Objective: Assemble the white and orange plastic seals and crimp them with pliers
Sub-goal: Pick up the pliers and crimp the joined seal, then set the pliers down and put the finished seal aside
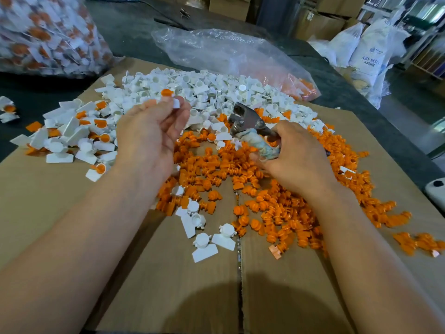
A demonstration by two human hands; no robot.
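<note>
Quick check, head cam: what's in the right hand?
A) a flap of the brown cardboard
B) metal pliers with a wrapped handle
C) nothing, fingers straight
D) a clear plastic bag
B: the right hand grips the metal pliers with a wrapped handle above the orange pieces, while the left hand pinches a white and orange plastic seal.
</note>
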